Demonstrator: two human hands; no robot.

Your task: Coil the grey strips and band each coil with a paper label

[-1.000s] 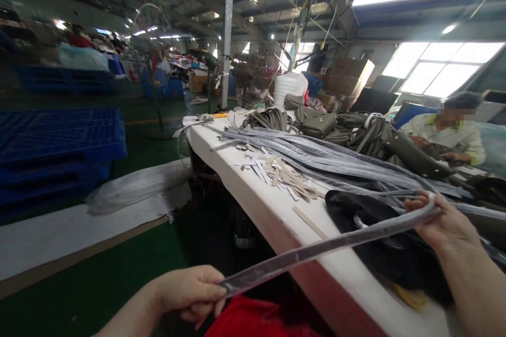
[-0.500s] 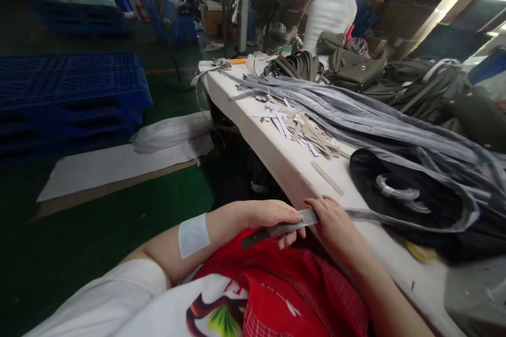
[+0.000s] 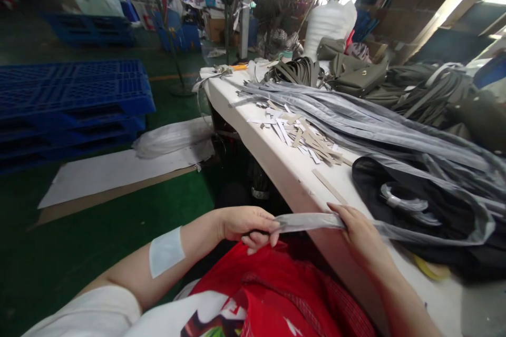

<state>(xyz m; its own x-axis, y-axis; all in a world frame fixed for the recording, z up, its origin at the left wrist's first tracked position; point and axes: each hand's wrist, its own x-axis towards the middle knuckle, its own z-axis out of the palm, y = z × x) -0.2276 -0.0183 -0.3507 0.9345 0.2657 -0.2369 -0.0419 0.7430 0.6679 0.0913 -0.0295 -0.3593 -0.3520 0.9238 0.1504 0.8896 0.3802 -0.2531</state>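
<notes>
A long strap [image 3: 306,222] wrapped in cloudy plastic film stretches between my two hands above my lap. My left hand [image 3: 253,227] pinches one end, where a bit of dark strap shows under the fingers. At the table's edge my right hand [image 3: 358,231] is closed around the same strap. Beyond it the strap runs right and loops over a black fabric piece [image 3: 366,179]. On that fabric lies a small coil of clear plastic [image 3: 405,200]. A single beige strip [image 3: 329,185] rests on the table just past my right hand.
Cut beige and white strips [image 3: 304,137] lie piled on the white table [image 3: 272,160]. Behind them stretches a bundle of film-wrapped straps [image 3: 363,110], with olive bags [image 3: 361,76] farther back. A yellow roll [image 3: 432,268] sits at right. Blue pallets [image 3: 71,95] stand on the left floor.
My left hand has moved left and my right hand slightly right, so a longer wrapped stretch shows between them. The bare dark strap end is now mostly hidden by my left hand.
</notes>
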